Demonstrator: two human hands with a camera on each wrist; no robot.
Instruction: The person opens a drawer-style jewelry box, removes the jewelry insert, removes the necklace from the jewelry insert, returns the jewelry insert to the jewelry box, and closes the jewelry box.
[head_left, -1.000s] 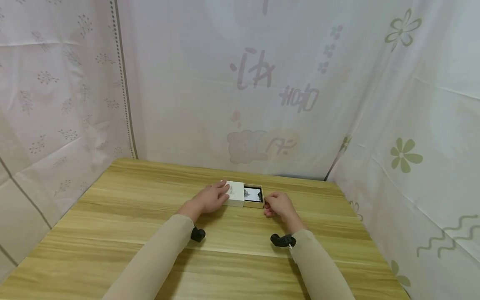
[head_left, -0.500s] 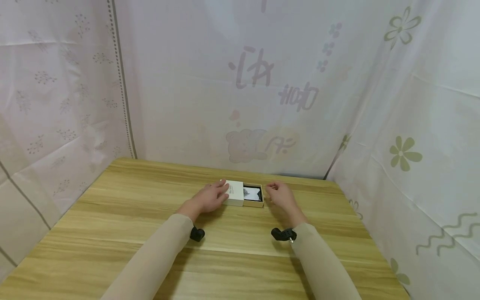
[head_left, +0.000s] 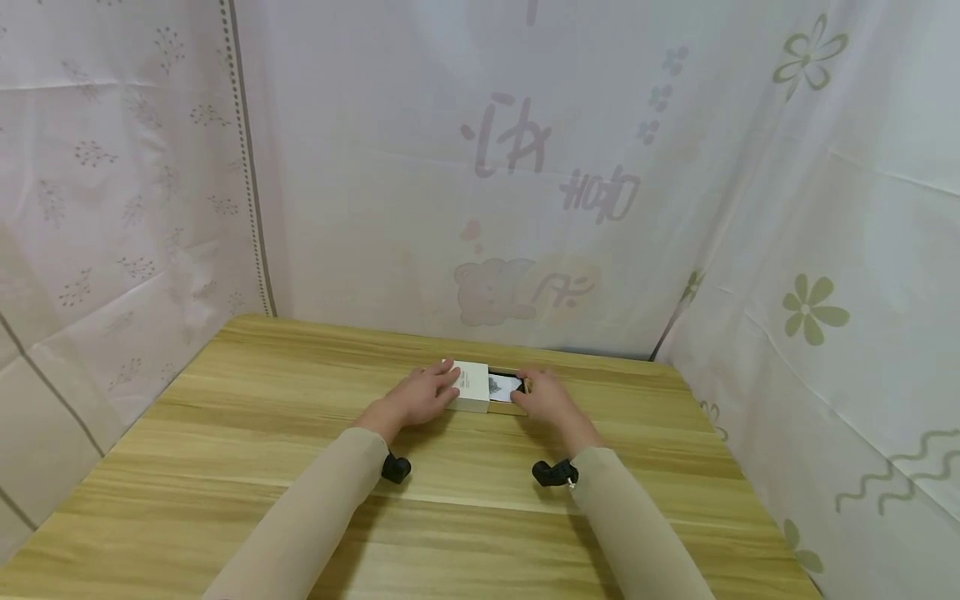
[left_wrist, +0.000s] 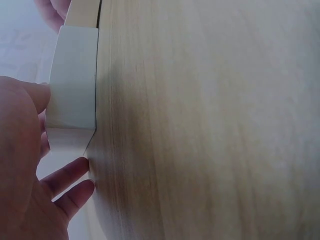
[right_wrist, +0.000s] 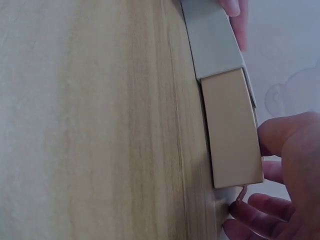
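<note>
A white slide-out box with small print on its sleeve [head_left: 475, 388] lies toward the far side of the wooden table. Its tan drawer [right_wrist: 230, 130] is pulled partway out to the right, a small ribbon tab [right_wrist: 242, 194] at its end. Inside shows a white sheet [head_left: 501, 387] with a grey print, something black beside it. My left hand [head_left: 420, 394] holds the sleeve, fingers over its top and thumb [left_wrist: 39, 95] at the near upper edge. My right hand [head_left: 549, 398] reaches over the drawer's right end, thumb and forefinger at the contents; I cannot tell whether it pinches them.
The wooden table [head_left: 450, 533] runs from my arms to the hanging cloth [head_left: 375, 208] behind it. Patterned cloth also hangs at left and right. A black wrist camera [head_left: 555, 474] sits on my right wrist, and another [head_left: 395, 468] on my left.
My right hand has left the drawer's ribbon end, lifted a little, then moved left over the drawer's right end. Left hand and box stay in place.
</note>
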